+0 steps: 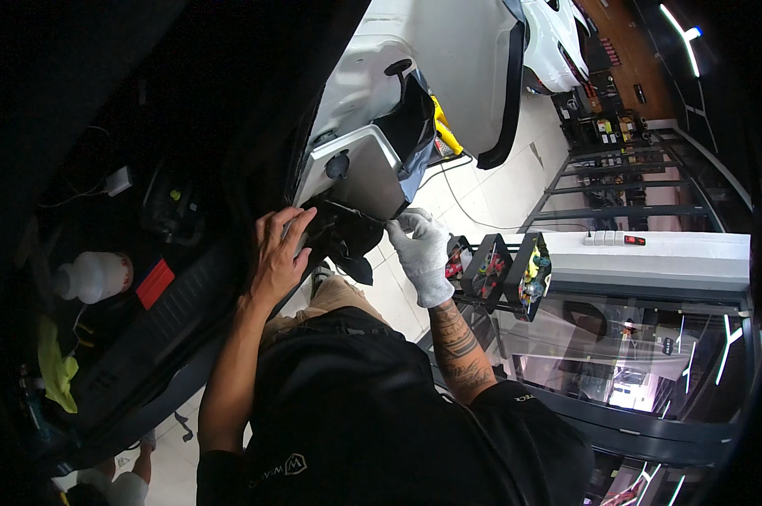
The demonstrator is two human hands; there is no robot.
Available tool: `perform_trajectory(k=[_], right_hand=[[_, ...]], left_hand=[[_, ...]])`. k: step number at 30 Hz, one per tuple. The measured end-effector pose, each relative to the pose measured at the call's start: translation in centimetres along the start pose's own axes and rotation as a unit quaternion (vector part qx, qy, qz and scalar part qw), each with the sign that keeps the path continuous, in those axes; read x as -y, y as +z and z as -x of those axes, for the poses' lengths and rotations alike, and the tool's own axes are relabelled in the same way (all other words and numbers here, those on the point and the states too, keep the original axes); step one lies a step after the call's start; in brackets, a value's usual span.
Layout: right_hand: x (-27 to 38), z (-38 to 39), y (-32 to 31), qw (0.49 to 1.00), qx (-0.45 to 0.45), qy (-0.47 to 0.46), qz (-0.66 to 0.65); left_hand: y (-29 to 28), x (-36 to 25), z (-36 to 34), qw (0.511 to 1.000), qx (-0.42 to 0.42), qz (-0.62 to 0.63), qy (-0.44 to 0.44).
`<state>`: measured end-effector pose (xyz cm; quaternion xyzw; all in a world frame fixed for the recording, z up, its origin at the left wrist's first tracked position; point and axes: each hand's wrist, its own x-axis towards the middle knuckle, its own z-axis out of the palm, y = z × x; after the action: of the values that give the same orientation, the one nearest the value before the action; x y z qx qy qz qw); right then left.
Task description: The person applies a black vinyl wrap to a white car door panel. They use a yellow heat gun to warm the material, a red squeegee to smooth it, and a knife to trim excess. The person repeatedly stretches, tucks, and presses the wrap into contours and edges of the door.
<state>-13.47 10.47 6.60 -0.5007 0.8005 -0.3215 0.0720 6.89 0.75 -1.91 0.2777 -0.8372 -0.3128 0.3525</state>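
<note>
My left hand, bare, is at the lower left edge of the white car-body panel. Its fingers are bent, with a narrow greyish edge between fingertips and thumb that I cannot make out. To the right, my right hand wears a light grey knitted glove and pinches the edge of a glossy black film. The film hangs loosely between both hands, below the panel's lower corner. A round dark plug or opening shows on the panel, and a dark sheet hangs behind it.
A white bottle, a red card and a yellow-green cloth lie in the dark car interior at left. Black bins of small items stand right of my glove. A cable crosses the tiled floor. Another person's legs show at lower left.
</note>
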Motion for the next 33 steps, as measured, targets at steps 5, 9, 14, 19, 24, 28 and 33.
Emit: perform_trajectory(k=[5,9,14,19,24,28,33], right_hand=[[0.8,0.0,-0.1,1.0,0.003,0.027,0.015],[1.4,-0.4,-0.5,0.999,0.018,0.038,0.021],[2.0,-1.4,-1.5,0.996,0.043,0.08,0.001],[2.3,-2.2,-2.2,0.995,0.039,0.089,0.022],[0.5,-1.6,-1.6,0.996,0.01,0.082,-0.016],[0.0,-1.3,-1.3,0.991,0.061,0.105,-0.049],[-3.8,0.1,-2.6,0.916,0.054,0.171,-0.358]], left_hand=[[0.1,0.0,0.0,1.0,-0.001,0.007,-0.002],[0.0,0.0,0.0,1.0,0.008,0.015,0.001],[-0.1,-0.3,-0.1,1.0,0.004,0.016,0.0],[-0.2,-0.5,0.1,1.0,-0.009,0.01,-0.003],[-0.3,-1.1,0.0,1.0,-0.021,0.006,-0.012],[3.9,0.8,2.2,0.93,0.0,0.273,-0.245],[5.4,-1.5,1.2,0.57,0.021,0.731,-0.375]])
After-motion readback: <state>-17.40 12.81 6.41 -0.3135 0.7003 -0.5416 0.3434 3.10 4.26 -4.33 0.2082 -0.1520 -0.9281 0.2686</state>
